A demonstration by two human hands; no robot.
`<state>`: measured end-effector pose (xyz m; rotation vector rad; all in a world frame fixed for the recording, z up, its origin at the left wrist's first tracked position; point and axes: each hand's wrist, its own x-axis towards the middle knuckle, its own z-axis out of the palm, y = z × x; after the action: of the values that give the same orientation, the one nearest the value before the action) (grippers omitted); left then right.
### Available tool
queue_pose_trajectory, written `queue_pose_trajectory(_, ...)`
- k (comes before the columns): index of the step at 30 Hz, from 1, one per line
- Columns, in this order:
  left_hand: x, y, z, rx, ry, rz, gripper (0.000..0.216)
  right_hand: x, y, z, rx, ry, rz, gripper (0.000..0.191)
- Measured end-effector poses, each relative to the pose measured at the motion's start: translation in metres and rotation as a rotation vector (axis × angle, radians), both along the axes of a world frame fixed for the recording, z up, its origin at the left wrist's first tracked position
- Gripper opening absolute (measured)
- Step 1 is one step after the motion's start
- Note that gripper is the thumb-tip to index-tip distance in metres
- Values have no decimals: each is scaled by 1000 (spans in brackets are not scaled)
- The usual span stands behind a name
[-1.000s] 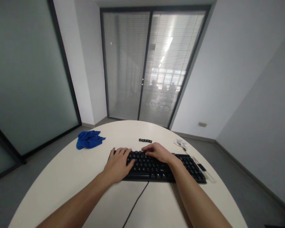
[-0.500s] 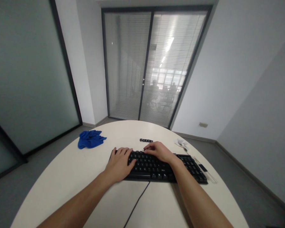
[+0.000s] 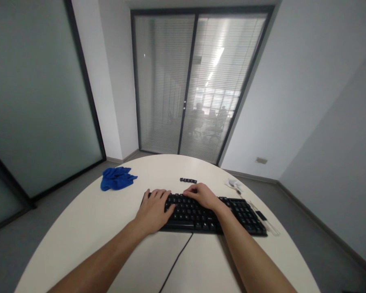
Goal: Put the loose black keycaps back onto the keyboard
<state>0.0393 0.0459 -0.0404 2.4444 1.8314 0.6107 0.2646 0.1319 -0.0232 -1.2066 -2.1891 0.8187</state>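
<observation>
A black keyboard lies on the round white table, its cable running toward me. My left hand lies flat on the keyboard's left end, fingers stretched out. My right hand rests on the upper middle rows, fingers curled down onto the keys, holding nothing I can see. A short row of loose black keycaps sits on the table just beyond the keyboard, in front of my right hand.
A crumpled blue cloth lies at the table's far left. White bits and thin tools with a small dark item lie right of the keyboard. Behind the table stand glass doors with blinds.
My right hand has shifted slightly left along the upper key rows. My left hand has stayed in place. The view has drifted a little.
</observation>
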Motion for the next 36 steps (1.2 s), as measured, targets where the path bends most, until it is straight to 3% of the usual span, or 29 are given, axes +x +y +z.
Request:
queue_pose_trajectory(17, 1, 0, -1, 8, -3, -3, 45, 1, 1, 1, 4, -18, 37, 27)
queue_pose_trajectory(26, 0, 1, -1, -6, -8, -2, 45, 11, 0, 7, -77, -40, 126, 35)
queue_pose_trajectory(36, -1, 1, -3, 20, -3, -2, 45, 7, -1, 8, -70, -105, 74, 35)
